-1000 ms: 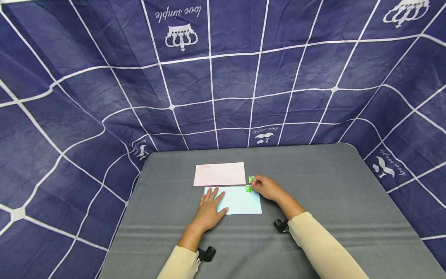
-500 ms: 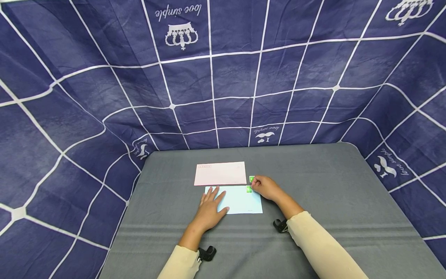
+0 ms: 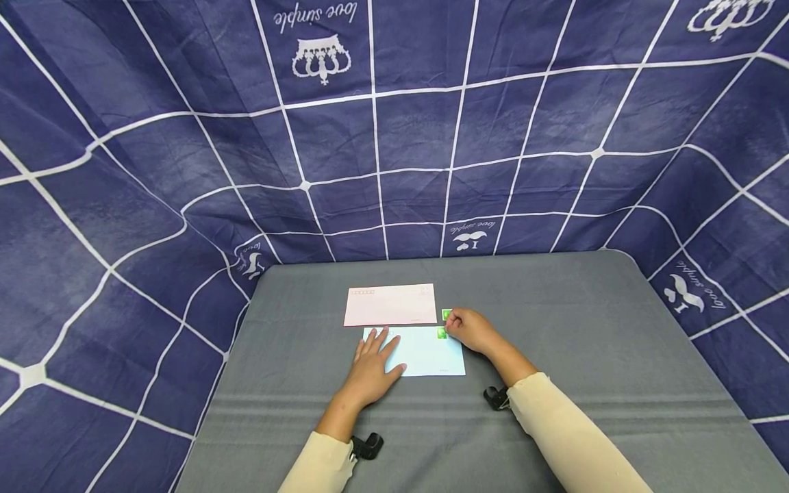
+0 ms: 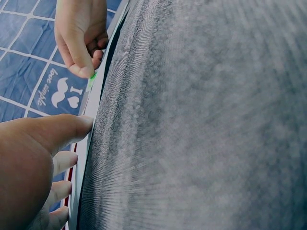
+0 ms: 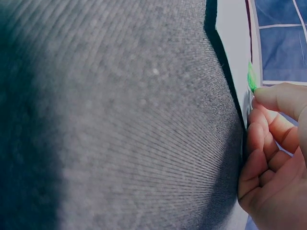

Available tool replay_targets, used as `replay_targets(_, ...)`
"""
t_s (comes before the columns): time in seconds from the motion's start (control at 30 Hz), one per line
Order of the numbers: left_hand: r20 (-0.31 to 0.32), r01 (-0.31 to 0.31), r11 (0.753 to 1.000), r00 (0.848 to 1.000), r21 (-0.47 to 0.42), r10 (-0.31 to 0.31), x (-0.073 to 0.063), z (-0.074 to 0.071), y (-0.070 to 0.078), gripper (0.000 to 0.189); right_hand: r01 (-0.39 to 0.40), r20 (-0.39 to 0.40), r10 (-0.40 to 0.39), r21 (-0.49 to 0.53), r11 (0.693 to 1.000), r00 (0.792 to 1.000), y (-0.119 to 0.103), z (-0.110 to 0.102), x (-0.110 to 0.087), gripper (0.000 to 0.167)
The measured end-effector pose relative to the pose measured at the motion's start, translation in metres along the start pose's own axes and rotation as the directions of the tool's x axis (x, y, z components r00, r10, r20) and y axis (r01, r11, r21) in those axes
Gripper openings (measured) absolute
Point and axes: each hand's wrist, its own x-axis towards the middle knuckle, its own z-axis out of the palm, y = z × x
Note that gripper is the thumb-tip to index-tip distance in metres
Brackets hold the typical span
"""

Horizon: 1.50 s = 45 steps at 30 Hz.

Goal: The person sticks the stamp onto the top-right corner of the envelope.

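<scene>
A light blue envelope (image 3: 422, 357) lies flat on the grey table. My left hand (image 3: 368, 373) rests on its left part with fingers spread. At the envelope's top right corner, my right hand (image 3: 471, 331) pinches a green stamp (image 3: 441, 333) by its edge between thumb and fingers. In the right wrist view the stamp (image 5: 252, 77) tilts up from the paper at the thumb tip. A second green stamp (image 3: 446, 314) lies on the table just beyond the right fingertips, partly covered by them.
A pink envelope (image 3: 390, 305) lies directly behind the blue one. The grey table (image 3: 555, 308) is walled at the back and sides by a dark blue cloth (image 3: 413, 137) with white lines. Each wrist wears a black camera mount.
Both hands keep nearly the same places. The whole scene shifts very slightly in the head view; the right hand still pinches the stamp at the corner.
</scene>
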Motion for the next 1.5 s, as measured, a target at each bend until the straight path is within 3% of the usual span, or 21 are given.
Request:
replay_targets(0.77,-0.001,-0.003,1.0,1.0,0.007,0.003,0.0007,0.0012,-0.0009,0.062,0.005,-0.054,-0.007,-0.04,0.999,0.999,0.0007,0.0045,0.0008,0.009)
replay_targets(1.5,-0.001,0.0,1.0,1.0,0.006,0.0,0.0011,0.0024,-0.0028,0.063,-0.007,-0.061,0.008,0.005,1.0,0.998,0.0029,0.0061,0.0022,0.008)
